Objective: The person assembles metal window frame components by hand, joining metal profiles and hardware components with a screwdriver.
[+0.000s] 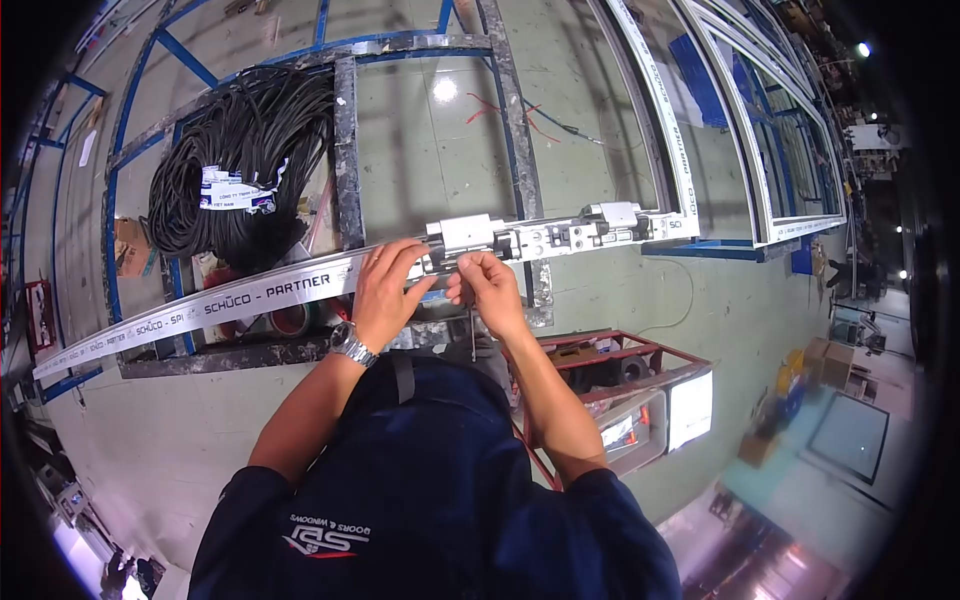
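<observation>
A long aluminium window profile (250, 295) wrapped in white printed tape runs across the view from lower left to upper right. A silver hinge block (463, 235) and further metal fittings (565, 236) sit on it. My left hand (385, 290), with a wristwatch, grips the profile just below the hinge block. My right hand (487, 285) pinches a thin L-shaped metal key (472, 330) whose long arm hangs down, held against the underside of the hinge block. The key's tip is hidden by my fingers.
A coil of black rubber cord (240, 160) lies on a steel and blue work frame (345, 150) behind the profile. Finished white window frames (760, 130) lean at upper right. A red cart (620, 365) with boxes stands to my right on the green floor.
</observation>
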A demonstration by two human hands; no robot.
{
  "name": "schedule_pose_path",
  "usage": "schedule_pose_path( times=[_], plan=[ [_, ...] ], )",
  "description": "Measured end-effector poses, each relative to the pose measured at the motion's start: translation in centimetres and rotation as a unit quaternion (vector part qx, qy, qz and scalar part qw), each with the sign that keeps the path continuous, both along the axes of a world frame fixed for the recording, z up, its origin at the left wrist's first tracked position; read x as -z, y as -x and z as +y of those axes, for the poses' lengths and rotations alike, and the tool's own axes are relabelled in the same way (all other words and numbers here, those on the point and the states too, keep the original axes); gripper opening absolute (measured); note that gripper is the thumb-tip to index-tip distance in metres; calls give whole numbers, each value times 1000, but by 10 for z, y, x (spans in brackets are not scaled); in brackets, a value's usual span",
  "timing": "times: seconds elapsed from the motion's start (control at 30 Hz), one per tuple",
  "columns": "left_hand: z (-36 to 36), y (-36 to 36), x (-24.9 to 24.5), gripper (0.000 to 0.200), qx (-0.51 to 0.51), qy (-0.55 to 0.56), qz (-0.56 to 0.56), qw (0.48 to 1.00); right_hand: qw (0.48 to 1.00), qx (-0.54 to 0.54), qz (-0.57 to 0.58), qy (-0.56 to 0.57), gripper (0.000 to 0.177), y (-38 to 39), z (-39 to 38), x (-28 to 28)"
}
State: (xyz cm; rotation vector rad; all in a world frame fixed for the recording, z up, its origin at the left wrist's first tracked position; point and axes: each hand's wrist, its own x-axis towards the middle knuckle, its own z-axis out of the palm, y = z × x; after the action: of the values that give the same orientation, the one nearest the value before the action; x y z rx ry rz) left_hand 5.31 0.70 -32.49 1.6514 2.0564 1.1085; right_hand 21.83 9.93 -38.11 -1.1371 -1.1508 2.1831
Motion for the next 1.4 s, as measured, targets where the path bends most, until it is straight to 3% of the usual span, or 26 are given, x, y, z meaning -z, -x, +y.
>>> schedule_pose_path(
  times=[0.7, 1.1, 1.17, 1.23, 1.27, 1.33, 1.4],
  plan=[
    [-6, -10, 9, 32, -41, -25, -39, 998, 1000, -23, -3, -21, 21, 5, -6, 5],
    [-10, 1, 13, 32, 5, -33, 29, 999, 993, 24, -6, -116, 27, 8, -18, 9],
    [-14, 0, 17, 35, 17, 17, 36, 999, 970, -7, -103, -222, 31, 2, -18, 20],
    [-12, -2, 35, 23, 15, 6, 104, 994, 954, -33, -155, -255, 32, 1, -17, 14],
    [-10, -5, 21, 17, 3, 10, 118, 993, 954, -21, -146, -260, 32, 1, -17, 16],
    [-7, -3, 9, 14, 57, 15, 94, 994, 966, 8, -112, -232, 27, 3, -21, 16],
    [-1, 0, 13, 10, 67, -48, 124, 989, 980, 29, -84, -181, 27, 8, -27, -2]
  ],
)
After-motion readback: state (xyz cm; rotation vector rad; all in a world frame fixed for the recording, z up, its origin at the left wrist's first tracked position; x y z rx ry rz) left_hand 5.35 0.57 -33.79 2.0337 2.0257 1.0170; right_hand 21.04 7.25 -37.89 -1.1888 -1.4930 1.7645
